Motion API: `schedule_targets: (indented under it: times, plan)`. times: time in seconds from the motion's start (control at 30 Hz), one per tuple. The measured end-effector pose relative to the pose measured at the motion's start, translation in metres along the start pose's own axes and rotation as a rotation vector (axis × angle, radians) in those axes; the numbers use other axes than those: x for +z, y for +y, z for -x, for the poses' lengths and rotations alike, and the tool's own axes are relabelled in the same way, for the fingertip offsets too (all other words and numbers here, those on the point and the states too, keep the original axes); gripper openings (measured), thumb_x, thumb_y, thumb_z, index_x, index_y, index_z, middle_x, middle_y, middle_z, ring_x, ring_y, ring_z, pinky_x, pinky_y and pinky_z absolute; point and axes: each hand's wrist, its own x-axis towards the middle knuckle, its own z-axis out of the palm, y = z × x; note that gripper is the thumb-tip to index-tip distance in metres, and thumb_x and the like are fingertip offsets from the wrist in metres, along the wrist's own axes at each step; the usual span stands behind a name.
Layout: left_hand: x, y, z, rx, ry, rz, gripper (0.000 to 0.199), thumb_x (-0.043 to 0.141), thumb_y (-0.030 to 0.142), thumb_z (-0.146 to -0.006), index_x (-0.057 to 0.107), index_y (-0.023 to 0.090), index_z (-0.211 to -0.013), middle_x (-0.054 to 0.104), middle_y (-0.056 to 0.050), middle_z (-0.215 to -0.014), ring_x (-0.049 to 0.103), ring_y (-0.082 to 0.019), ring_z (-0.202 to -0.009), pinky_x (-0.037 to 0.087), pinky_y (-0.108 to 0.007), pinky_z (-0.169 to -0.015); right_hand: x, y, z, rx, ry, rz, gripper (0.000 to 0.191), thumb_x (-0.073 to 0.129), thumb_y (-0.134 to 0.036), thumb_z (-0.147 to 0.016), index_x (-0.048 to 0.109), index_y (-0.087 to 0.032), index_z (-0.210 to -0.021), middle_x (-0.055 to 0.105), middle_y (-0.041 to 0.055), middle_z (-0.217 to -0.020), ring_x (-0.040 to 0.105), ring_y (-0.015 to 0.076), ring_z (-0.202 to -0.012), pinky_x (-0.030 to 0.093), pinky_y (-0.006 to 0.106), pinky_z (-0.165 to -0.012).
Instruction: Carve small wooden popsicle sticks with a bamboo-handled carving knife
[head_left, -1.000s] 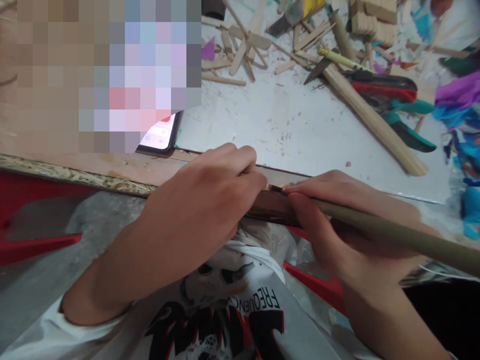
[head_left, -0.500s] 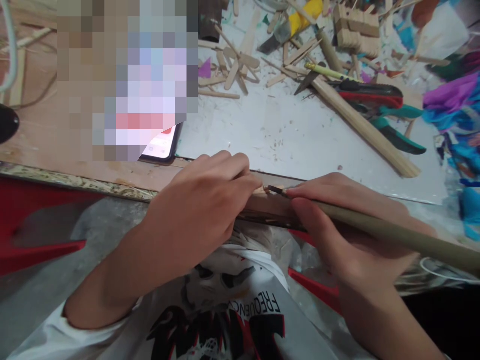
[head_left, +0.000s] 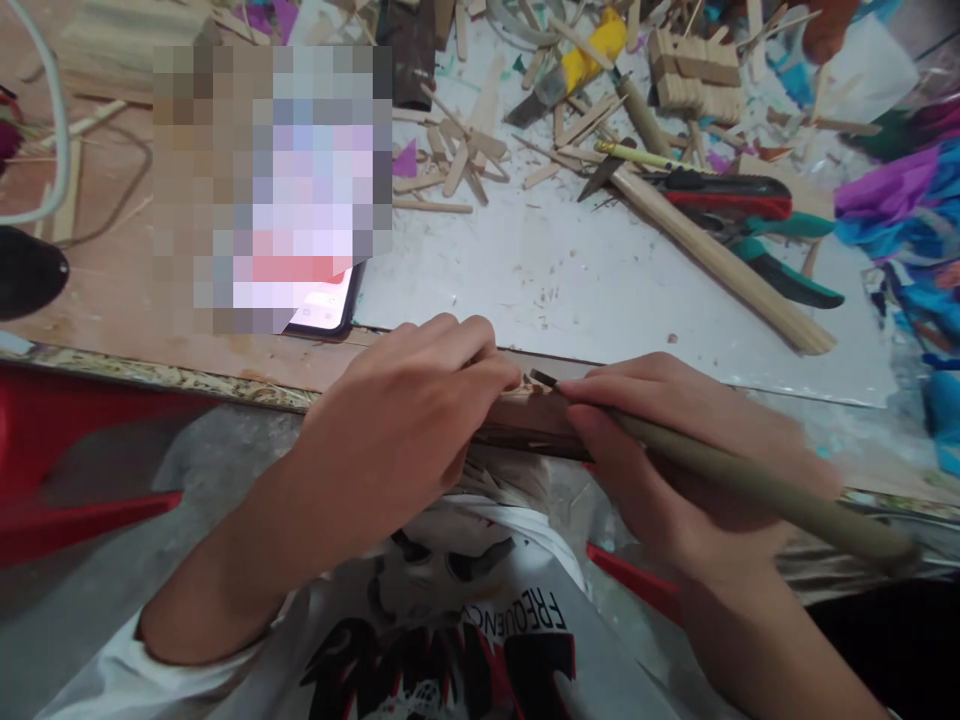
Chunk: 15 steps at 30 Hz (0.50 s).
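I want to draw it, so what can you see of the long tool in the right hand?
The long tool has a round olive-brown handle, perhaps wood, and a short, flat, dark tip that looks like metal. It slants: the tip points toward the left hand, and the blurry far end is lower in the picture. The right hand grips it near the tip. Whether the tip touches the brown piece below, I can't tell.

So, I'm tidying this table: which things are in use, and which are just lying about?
In use:
long-handled blade, in the right hand
whatever is under the left hand, mostly hidden

Apparently lying about:
phone
loose sticks
cutter
wooden-handled tool
green-handled tool
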Motion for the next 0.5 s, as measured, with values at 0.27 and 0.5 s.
schedule_targets:
  times: [0.27,0.5]
  plan:
    - [0.0007,-0.0003,0.0019,0.012,0.014,-0.015,0.026,0.051,0.004,-0.099,0.069,0.019,-0.11,0.062,-0.005,-0.106,0.056,-0.02,-0.091,0.036,-0.037,-0.074,-0.003,0.0032,0.0009,-0.06,-0.109,0.019,0.023,0.075,-0.008,-0.089,0.076,-0.023,-0.108,0.078,0.0011,-0.094,0.072,0.0133,-0.078,0.056,0.029,-0.065]
    - [0.0009,-0.0012,0.0013,0.05,0.028,-0.013,0.024,0.053,0.002,-0.098,0.068,0.019,-0.105,0.062,-0.004,-0.104,0.057,-0.021,-0.091,0.037,-0.036,-0.074,-0.0007,0.002,0.0016,0.061,0.088,-0.011,0.026,0.077,-0.008,-0.087,0.081,-0.026,-0.104,0.078,-0.0011,-0.089,0.07,0.0134,-0.073,0.054,0.03,-0.064]
